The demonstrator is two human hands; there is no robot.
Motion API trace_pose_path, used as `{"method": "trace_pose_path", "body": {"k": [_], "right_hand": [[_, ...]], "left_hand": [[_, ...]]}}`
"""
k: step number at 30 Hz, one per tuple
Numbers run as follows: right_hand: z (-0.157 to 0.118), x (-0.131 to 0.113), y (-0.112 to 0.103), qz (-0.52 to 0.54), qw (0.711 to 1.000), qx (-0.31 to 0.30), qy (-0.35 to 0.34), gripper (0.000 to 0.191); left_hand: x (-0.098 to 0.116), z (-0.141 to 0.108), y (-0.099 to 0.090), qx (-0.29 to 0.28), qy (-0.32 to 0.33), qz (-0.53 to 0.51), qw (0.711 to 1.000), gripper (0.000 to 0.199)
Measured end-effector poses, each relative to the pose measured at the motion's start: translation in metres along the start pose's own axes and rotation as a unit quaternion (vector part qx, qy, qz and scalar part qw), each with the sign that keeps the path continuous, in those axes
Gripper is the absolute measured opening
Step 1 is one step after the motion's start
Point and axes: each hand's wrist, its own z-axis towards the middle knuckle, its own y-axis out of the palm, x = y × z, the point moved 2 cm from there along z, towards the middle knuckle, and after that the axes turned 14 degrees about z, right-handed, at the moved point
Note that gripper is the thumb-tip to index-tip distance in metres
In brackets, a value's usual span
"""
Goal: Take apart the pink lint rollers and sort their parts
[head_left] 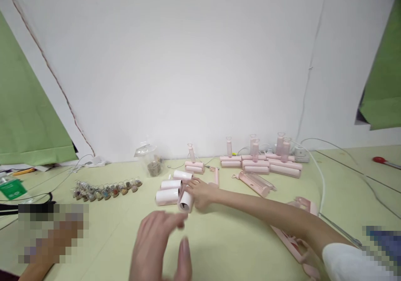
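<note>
Fingers bent and thumb apart, my left hand (159, 241) is raised over the near middle of the table and holds nothing. My right hand (202, 194) reaches in from the right, its fingers closed round the upper end of a white roll (186, 200) with a pink part beside it. Other white rolls lie just left of it: one behind (182, 175), one in the middle (171, 184) and one in front (167, 196). A pink handle piece (216, 176) lies beyond my right hand.
Pink rollers (255, 167) with upright handles line the wall side. A loose pink roller (255, 183) and pink parts (290, 243) lie right, partly under my right arm. Small round trinkets (106, 191), a plastic bag (153, 164) and another person's forearm (52, 247) are left.
</note>
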Motion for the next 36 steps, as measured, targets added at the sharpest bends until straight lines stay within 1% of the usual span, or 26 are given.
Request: {"method": "trace_pose_path", "body": {"k": [1, 2, 3, 4, 5, 6, 8, 9, 11, 13, 14, 15, 16, 17, 18, 19, 20, 21, 22, 23, 24, 26, 28, 30, 33, 36], "right_hand": [[-0.005, -0.002, 0.004, 0.004, 1.0, -0.006, 0.008, 0.068], [-0.009, -0.003, 0.006, 0.012, 1.0, -0.012, 0.019, 0.068], [-0.012, -0.004, 0.006, 0.023, 0.999, -0.017, 0.034, 0.067], [-0.015, -0.004, 0.005, 0.038, 0.998, -0.021, 0.052, 0.066], [-0.018, -0.003, 0.003, 0.055, 0.996, -0.024, 0.071, 0.066], [-0.022, -0.002, 0.001, 0.074, 0.993, -0.025, 0.091, 0.066], [-0.034, -0.002, -0.004, 0.119, 0.984, -0.017, 0.128, 0.064], [-0.043, -0.004, -0.006, 0.146, 0.978, -0.01, 0.148, 0.063], [-0.065, -0.009, -0.009, 0.216, 0.958, 0.011, 0.186, 0.059], [-0.091, -0.018, -0.011, 0.285, 0.935, 0.032, 0.21, 0.058], [-0.104, -0.024, -0.011, 0.326, 0.92, 0.046, 0.214, 0.057], [-0.117, -0.029, -0.012, 0.387, 0.894, 0.065, 0.216, 0.054], [-0.13, -0.034, -0.012, 0.47, 0.851, 0.091, 0.218, 0.051], [-0.142, -0.038, -0.012, 0.567, 0.785, 0.12, 0.22, 0.048], [-0.152, -0.041, -0.011, 0.666, 0.697, 0.149, 0.219, 0.045], [-0.161, -0.043, -0.01, 0.751, 0.6, 0.172, 0.213, 0.041], [-0.168, -0.044, -0.01, 0.811, 0.513, 0.19, 0.205, 0.038], [-0.174, -0.044, -0.009, 0.845, 0.454, 0.202, 0.198, 0.035], [-0.178, -0.042, -0.009, 0.863, 0.416, 0.215, 0.19, 0.034], [-0.182, -0.04, -0.01, 0.871, 0.394, 0.229, 0.185, 0.034], [-0.184, -0.038, -0.01, 0.873, 0.381, 0.243, 0.182, 0.035], [-0.186, -0.032, -0.01, 0.874, 0.367, 0.262, 0.179, 0.038], [-0.188, -0.027, -0.009, 0.88, 0.357, 0.259, 0.176, 0.039], [-0.189, -0.023, -0.007, 0.891, 0.344, 0.241, 0.173, 0.037], [-0.192, -0.02, -0.003, 0.905, 0.318, 0.228, 0.166, 0.036], [-0.193, -0.02, 0.003, 0.904, 0.301, 0.235, 0.192, 0.035]], "left_hand": [[-0.003, 0.005, 0.018, -0.045, -0.034, -0.015, 0.998, 0.027], [-0.009, 0.005, 0.038, -0.105, -0.081, -0.035, 0.991, 0.031], [-0.016, 0.002, 0.059, -0.153, -0.152, -0.058, 0.975, 0.04], [-0.023, -0.004, 0.079, -0.182, -0.24, -0.069, 0.951, 0.048], [-0.03, -0.012, 0.096, -0.208, -0.302, -0.071, 0.928, 0.06], [-0.033, -0.019, 0.111, -0.212, -0.33, -0.08, 0.916, 0.072], [-0.034, -0.026, 0.132, -0.228, -0.353, -0.12, 0.899, 0.088], [-0.031, -0.025, 0.138, -0.235, -0.348, -0.146, 0.896, 0.088], [-0.02, -0.012, 0.144, -0.257, -0.321, -0.193, 0.891, 0.075], [-0.003, 0.01, 0.147, -0.286, -0.277, -0.215, 0.892, 0.061], [0.006, 0.022, 0.149, -0.305, -0.252, -0.216, 0.892, 0.058], [0.016, 0.034, 0.15, -0.324, -0.226, -0.211, 0.894, 0.057], [0.026, 0.045, 0.152, -0.34, -0.2, -0.198, 0.897, 0.055], [0.037, 0.055, 0.154, -0.353, -0.176, -0.182, 0.901, 0.053], [0.048, 0.063, 0.156, -0.36, -0.154, -0.162, 0.906, 0.05], [0.059, 0.07, 0.158, -0.364, -0.134, -0.142, 0.911, 0.046], [0.069, 0.075, 0.161, -0.366, -0.116, -0.124, 0.915, 0.043], [0.079, 0.079, 0.163, -0.367, -0.1, -0.109, 0.918, 0.039], [0.086, 0.082, 0.165, -0.369, -0.086, -0.097, 0.921, 0.037], [0.092, 0.084, 0.167, -0.37, -0.075, -0.088, 0.922, 0.035], [0.096, 0.085, 0.169, -0.37, -0.067, -0.083, 0.923, 0.034], [0.098, 0.087, 0.17, -0.37, -0.062, -0.082, 0.923, 0.036], [0.094, 0.088, 0.17, -0.371, -0.067, -0.09, 0.922, 0.042], [0.087, 0.088, 0.169, -0.377, -0.072, -0.107, 0.917, 0.046], [0.077, 0.087, 0.17, -0.39, -0.077, -0.138, 0.907, 0.048], [0.068, 0.083, 0.176, -0.385, -0.094, -0.16, 0.904, 0.049]]}}
